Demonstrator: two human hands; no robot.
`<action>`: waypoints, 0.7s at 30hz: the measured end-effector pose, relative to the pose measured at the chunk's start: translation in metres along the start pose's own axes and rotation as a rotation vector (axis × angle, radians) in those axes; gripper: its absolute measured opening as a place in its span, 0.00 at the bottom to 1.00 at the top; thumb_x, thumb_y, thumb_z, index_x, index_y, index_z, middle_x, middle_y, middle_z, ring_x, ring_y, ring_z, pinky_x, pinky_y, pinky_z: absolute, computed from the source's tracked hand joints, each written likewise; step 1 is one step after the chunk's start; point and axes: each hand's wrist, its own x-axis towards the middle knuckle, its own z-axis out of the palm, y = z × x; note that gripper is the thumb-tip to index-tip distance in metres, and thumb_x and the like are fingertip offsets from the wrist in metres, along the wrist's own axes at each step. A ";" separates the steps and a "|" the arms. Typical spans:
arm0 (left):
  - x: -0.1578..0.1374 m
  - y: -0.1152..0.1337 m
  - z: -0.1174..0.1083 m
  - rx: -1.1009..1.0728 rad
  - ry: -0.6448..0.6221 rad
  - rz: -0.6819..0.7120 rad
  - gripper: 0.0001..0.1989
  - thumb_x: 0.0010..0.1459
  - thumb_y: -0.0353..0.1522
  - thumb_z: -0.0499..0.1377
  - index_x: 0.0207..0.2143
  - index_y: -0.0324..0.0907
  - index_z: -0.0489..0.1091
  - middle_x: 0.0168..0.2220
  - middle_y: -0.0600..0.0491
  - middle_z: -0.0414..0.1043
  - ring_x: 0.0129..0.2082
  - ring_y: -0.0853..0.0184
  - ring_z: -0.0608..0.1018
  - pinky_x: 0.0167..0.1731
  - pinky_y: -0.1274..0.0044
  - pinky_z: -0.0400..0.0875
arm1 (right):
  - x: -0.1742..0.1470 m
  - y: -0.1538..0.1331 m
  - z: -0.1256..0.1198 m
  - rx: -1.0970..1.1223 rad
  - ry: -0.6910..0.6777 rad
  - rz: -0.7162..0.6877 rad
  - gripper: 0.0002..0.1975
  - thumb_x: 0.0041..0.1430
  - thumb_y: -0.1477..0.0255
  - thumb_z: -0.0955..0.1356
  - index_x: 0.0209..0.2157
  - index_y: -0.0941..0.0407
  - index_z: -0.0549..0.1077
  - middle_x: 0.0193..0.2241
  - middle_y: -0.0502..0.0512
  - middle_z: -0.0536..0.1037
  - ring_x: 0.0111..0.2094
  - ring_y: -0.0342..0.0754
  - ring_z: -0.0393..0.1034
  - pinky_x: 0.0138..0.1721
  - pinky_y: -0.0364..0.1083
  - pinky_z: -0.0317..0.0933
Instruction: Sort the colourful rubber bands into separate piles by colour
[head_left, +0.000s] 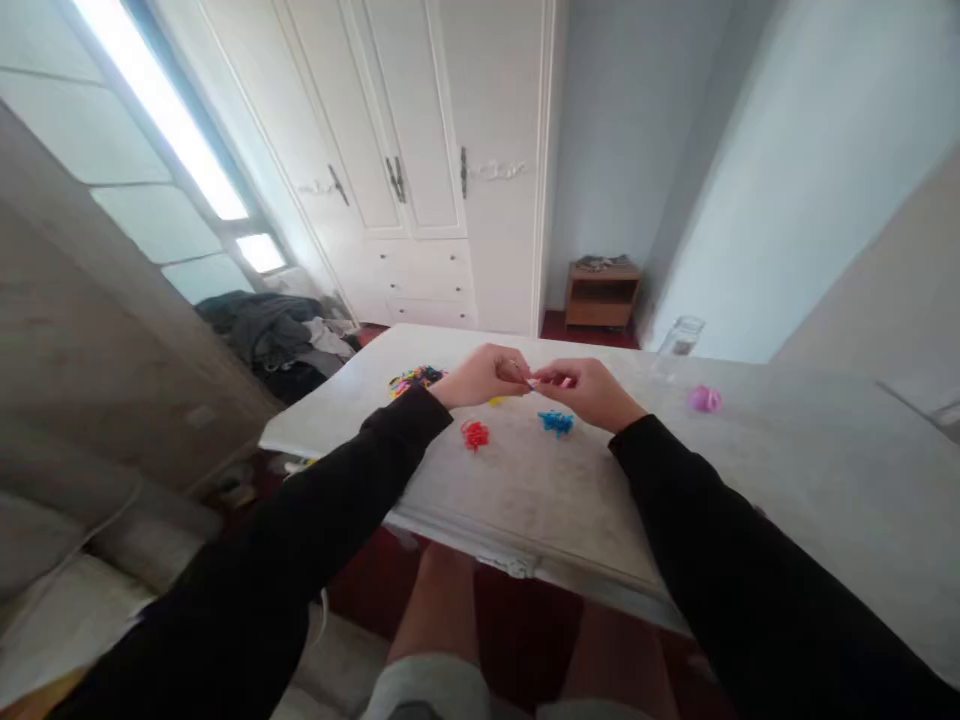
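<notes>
My left hand (pixel 491 375) and my right hand (pixel 581 388) meet above the white table, fingertips pinched close together. Between them shows a tiny bluish bit, too small to name. Just below my right hand lies a small pile of blue loops (pixel 556 422), which look like rubber bands. A matching red pile (pixel 475 434) sits nearer to me, below my left hand. Beside my left wrist is a larger mixed-colour pile (pixel 415 380), partly covered by the hand and sleeve. A bit of yellow (pixel 496 401) peeks out under the hands.
On the right of the white table (pixel 517 500) are a pink-purple round object (pixel 705 399) and a clear glass jar (pixel 681 337). Beyond the table stand a white wardrobe (pixel 502 260) and a small wooden cabinet (pixel 602 295). Dark clothes (pixel 262 330) are heaped at left.
</notes>
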 end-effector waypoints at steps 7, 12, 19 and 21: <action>0.033 -0.021 0.004 -0.142 0.011 0.034 0.16 0.46 0.33 0.74 0.35 0.37 0.74 0.28 0.49 0.82 0.28 0.67 0.83 0.30 0.79 0.74 | 0.004 0.017 -0.010 -0.105 0.210 0.099 0.09 0.57 0.68 0.70 0.30 0.58 0.82 0.27 0.55 0.83 0.28 0.47 0.72 0.32 0.46 0.62; 0.030 -0.044 -0.009 -0.099 0.143 0.030 0.16 0.49 0.38 0.74 0.32 0.37 0.74 0.26 0.50 0.80 0.25 0.68 0.81 0.28 0.78 0.75 | 0.003 0.036 -0.021 -0.202 0.269 0.189 0.06 0.55 0.72 0.71 0.30 0.57 0.82 0.28 0.56 0.83 0.30 0.48 0.74 0.33 0.46 0.64; 0.020 -0.055 -0.022 0.021 0.180 0.041 0.15 0.55 0.40 0.71 0.32 0.36 0.78 0.25 0.49 0.79 0.27 0.65 0.83 0.31 0.76 0.78 | 0.002 0.051 -0.015 -0.277 0.239 0.233 0.04 0.53 0.74 0.72 0.30 0.57 0.82 0.27 0.55 0.83 0.27 0.47 0.72 0.32 0.46 0.64; 0.020 -0.055 -0.022 0.028 0.176 0.052 0.15 0.56 0.41 0.70 0.31 0.36 0.78 0.26 0.49 0.80 0.26 0.65 0.83 0.32 0.76 0.78 | 0.002 0.052 -0.013 -0.296 0.237 0.213 0.04 0.53 0.73 0.72 0.29 0.57 0.82 0.28 0.55 0.82 0.27 0.46 0.71 0.33 0.46 0.64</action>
